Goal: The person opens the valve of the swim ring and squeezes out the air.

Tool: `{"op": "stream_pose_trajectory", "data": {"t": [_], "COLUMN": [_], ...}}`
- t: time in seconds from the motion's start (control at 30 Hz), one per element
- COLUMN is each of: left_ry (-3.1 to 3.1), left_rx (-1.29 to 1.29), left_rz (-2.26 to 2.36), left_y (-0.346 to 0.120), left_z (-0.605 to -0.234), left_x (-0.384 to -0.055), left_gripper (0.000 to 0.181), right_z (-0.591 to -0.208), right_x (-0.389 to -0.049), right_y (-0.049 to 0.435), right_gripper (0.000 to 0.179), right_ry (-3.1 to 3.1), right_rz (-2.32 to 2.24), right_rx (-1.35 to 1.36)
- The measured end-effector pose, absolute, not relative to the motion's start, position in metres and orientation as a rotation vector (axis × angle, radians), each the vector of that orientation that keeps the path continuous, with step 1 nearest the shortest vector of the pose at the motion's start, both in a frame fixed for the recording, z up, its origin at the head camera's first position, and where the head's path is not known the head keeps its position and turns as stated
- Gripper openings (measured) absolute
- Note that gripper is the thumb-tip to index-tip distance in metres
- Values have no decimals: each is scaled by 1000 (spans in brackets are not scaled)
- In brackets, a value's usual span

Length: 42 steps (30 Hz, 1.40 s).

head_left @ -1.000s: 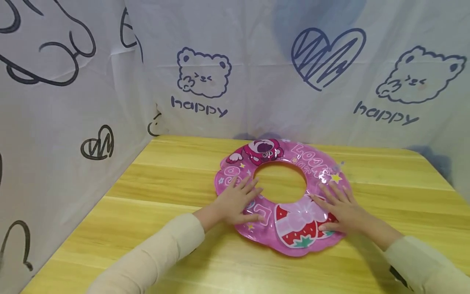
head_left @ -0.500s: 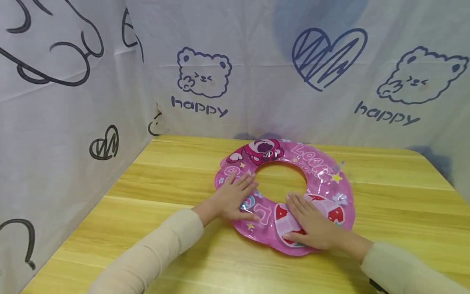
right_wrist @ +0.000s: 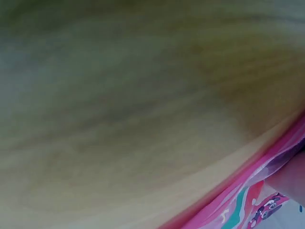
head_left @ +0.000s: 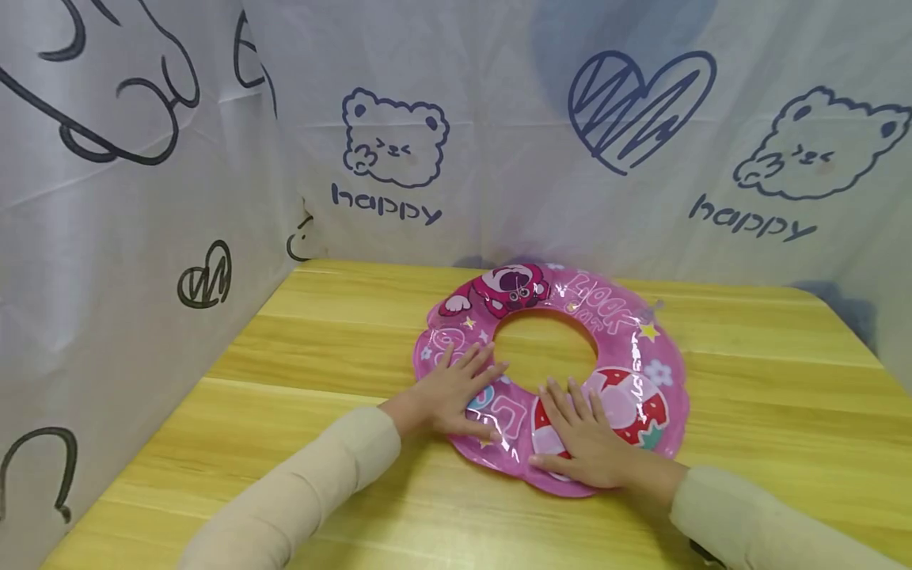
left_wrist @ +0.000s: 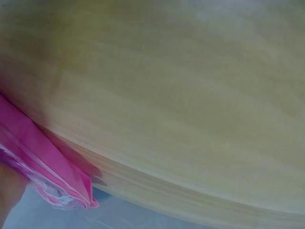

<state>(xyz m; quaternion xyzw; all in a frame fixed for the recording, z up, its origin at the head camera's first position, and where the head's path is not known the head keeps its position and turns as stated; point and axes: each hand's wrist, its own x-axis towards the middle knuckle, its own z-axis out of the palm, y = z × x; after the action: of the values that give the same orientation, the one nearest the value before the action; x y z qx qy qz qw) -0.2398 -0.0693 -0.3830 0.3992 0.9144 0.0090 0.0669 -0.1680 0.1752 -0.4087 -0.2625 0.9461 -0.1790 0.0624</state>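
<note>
A pink inflatable swim ring (head_left: 641, 356) lies flat on the wooden table, printed with a bear, strawberries, stars and lettering. On its left side rests my left hand (head_left: 452, 396), palm down with the fingers straight and spread. My right hand (head_left: 587, 443) lies flat over the strawberry print at the near side, fingers extended toward the hole. In the left wrist view the ring's pink edge (left_wrist: 52, 162) shows at lower left beside part of the hand. The right wrist view catches the ring (right_wrist: 228, 205) at lower right, with a bit of the hand against it.
The yellow wood-grain table (head_left: 285, 348) extends around the ring on all sides. Behind it hangs a white cloth (head_left: 499, 174) with bear and heart drawings, and a second cloth side (head_left: 142, 237) borders the left.
My right hand has moved left across the ring, from its right side to the near strawberry print. The left hand stays on the left side, and the ring has barely shifted.
</note>
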Motion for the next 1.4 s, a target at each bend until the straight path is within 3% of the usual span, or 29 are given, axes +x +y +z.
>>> {"op": "stream_pose_trajectory", "data": {"t": [1.4], "left_ry": [2721], "left_rx": [1115], "left_rz": [-316], "left_y": [-60], "left_z": [-389], "left_x": [-237], "left_gripper": [83], "right_z": [-404], "right_x": [-171], "right_y": [170], "right_gripper": [86], "right_ry": [2878], "right_rz": [-298], "right_rx": [-778]}}
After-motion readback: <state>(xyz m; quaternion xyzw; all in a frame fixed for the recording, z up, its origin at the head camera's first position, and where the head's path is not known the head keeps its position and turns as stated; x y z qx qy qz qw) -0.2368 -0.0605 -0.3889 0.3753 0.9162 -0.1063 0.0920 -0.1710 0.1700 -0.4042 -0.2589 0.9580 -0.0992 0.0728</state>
